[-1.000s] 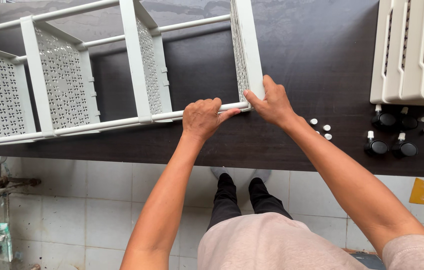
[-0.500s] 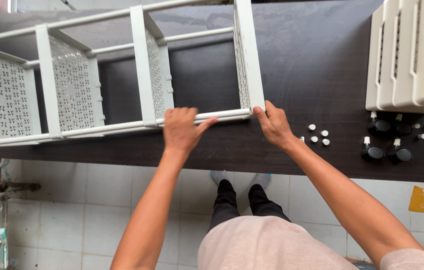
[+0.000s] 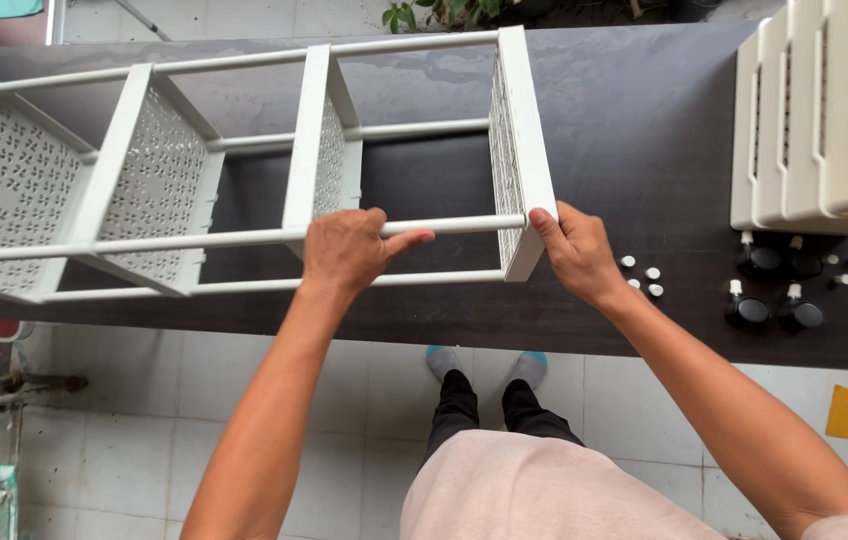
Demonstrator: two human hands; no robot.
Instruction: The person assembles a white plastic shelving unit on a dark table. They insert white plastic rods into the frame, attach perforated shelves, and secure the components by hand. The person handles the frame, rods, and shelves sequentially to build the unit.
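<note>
Head view — we have tilted the white shelf frame upward; left hand wraps its rail, right hand clamps its end panel.

Dark tabletop
It carries a white rack (lying sideways), stacked trays, black casters, small white caps.

A rack frame lies on its side across the left and centre of the table. A stack of trays sits at the upper right of the frame. Below the stack lie four caster wheels, with small caps to their left.
</note>
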